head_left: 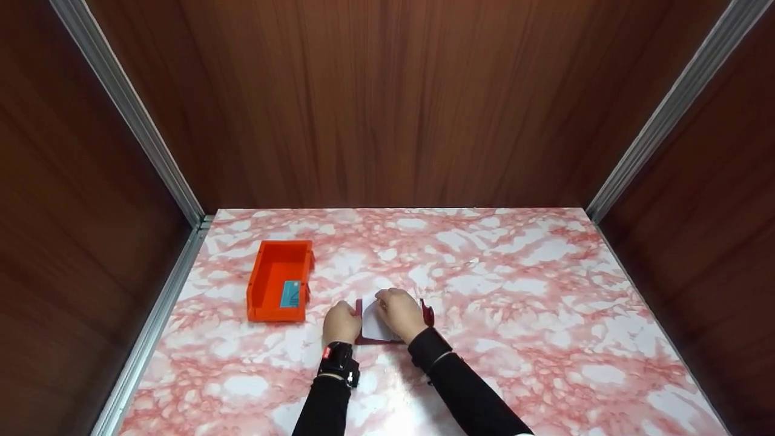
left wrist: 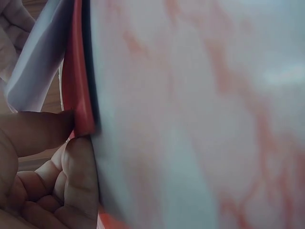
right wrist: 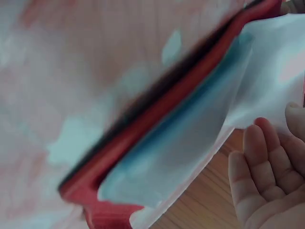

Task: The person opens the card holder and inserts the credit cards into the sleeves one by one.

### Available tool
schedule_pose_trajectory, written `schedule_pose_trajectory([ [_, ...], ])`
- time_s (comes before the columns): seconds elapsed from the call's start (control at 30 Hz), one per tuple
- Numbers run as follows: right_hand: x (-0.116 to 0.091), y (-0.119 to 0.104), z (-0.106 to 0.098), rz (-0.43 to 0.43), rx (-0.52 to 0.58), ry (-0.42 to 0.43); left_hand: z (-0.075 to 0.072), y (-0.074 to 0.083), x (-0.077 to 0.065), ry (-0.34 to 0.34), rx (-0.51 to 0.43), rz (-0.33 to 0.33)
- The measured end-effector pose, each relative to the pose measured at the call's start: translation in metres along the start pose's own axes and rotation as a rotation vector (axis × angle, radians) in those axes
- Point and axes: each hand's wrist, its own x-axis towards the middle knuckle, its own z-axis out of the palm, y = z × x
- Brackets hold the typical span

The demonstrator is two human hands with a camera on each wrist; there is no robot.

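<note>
A red card holder (head_left: 380, 342) with whitish, translucent sleeves lies opened on the table. My left hand (head_left: 341, 323) pinches the left edge of its red cover (left wrist: 78, 76) between thumb and forefinger. Over the holder, my right hand (head_left: 401, 313) holds a lifted sleeve (right wrist: 274, 62) between thumb and fingers. Another sleeve (right wrist: 190, 138) shows a blue tint next to the cover's dark-rimmed edge. A red strap (head_left: 428, 315) sticks out on the right side. The right hand hides part of the holder in the head view.
An orange bin (head_left: 257, 290) stands to the left of the hands, with a teal card (head_left: 290, 294) in it. The pink-and-white marbled table (head_left: 514, 290) is bounded by brown wood-grain panels (head_left: 387, 103) at the back and sides.
</note>
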Motion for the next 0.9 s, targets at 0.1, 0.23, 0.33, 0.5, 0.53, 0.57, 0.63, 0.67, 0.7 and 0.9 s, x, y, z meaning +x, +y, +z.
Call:
schedule_pose_trajectory([
  [0.1,-0.002,-0.001,0.003,0.006,0.002,-0.044,0.0,0.0,-0.001,0.006,-0.005,0.006],
  [0.23,-0.004,-0.001,0.006,-0.001,-0.013,-0.071,0.001,-0.001,-0.001,0.012,-0.013,0.007],
  [0.33,-0.005,0.0,0.007,-0.017,-0.025,-0.07,0.002,-0.002,-0.001,0.014,-0.016,0.008],
  [0.5,-0.008,0.001,0.009,-0.038,-0.052,-0.073,0.002,-0.004,-0.001,0.024,-0.019,0.022],
  [0.53,-0.008,0.001,0.009,-0.038,-0.057,-0.077,0.002,-0.004,-0.001,0.027,-0.019,0.024],
  [0.57,-0.009,0.001,0.009,-0.04,-0.059,-0.079,0.002,-0.005,-0.001,0.029,-0.02,0.026],
  [0.63,-0.011,0.001,0.01,-0.04,-0.057,-0.08,0.002,-0.005,-0.001,0.029,-0.024,0.025],
  [0.67,-0.011,0.001,0.01,-0.047,-0.055,-0.076,0.002,-0.006,-0.001,0.031,-0.023,0.028],
  [0.7,-0.012,0.001,0.01,-0.055,-0.052,-0.07,0.002,-0.006,-0.001,0.032,-0.025,0.028],
  [0.9,-0.013,0.002,0.011,-0.072,-0.027,-0.035,-0.002,-0.004,-0.002,0.028,-0.047,0.018],
])
